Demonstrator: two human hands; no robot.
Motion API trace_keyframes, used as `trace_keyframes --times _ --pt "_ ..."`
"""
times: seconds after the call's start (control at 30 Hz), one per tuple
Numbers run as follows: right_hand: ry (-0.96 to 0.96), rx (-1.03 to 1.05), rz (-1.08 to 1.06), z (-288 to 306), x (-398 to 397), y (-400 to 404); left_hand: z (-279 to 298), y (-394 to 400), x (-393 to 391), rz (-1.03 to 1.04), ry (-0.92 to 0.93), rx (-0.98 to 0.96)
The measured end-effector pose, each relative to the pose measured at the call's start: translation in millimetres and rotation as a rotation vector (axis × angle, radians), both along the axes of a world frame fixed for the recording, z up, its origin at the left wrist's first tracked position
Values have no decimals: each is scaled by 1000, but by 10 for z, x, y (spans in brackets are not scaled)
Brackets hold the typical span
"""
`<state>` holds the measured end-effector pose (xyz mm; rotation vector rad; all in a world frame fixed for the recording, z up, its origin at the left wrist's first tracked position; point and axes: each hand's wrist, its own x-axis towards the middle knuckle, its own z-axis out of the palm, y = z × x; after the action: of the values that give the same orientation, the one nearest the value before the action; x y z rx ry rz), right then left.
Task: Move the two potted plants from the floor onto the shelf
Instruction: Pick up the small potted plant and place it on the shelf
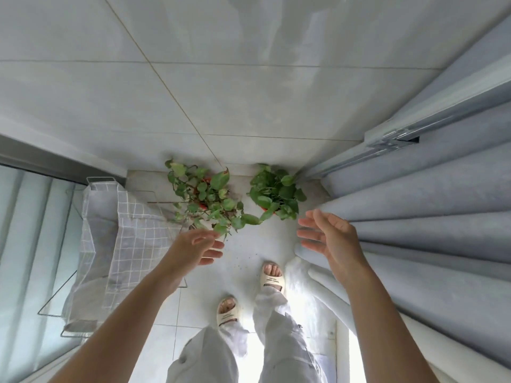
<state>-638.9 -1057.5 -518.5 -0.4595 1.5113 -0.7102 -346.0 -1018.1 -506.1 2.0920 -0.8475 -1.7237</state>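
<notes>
Two potted plants with green leaves and orange-red pots stand on the floor against the wall. The left plant (pixel 203 199) is bushier and trails toward me; the right plant (pixel 276 193) is compact. My left hand (pixel 193 246) hovers just in front of the left plant, fingers apart and empty. My right hand (pixel 329 239) is raised to the right of the right plant, open, palm facing left, holding nothing. A wire shelf rack (pixel 83 258) draped with grey checked cloth stands at the left.
Grey curtain folds (pixel 428 217) hang close on the right, beside a window track (pixel 401 139). A glass door (pixel 30 244) is at the left. My feet in white slippers (pixel 272 277) stand on the tiled floor behind the plants.
</notes>
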Motion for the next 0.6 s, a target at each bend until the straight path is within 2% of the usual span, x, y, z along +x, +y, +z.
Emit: trace_keyframes --times 0.17,0.5,0.6 --pt "4 63 11 -679 85 39 -593 21 -138 65 -8 14" --pt "9 133 -69 -2015 364 125 -1998 -11 -362 8 11 70" --pt "9 148 -78 -2401 433 151 -2401 -9 -382 75 36 78"
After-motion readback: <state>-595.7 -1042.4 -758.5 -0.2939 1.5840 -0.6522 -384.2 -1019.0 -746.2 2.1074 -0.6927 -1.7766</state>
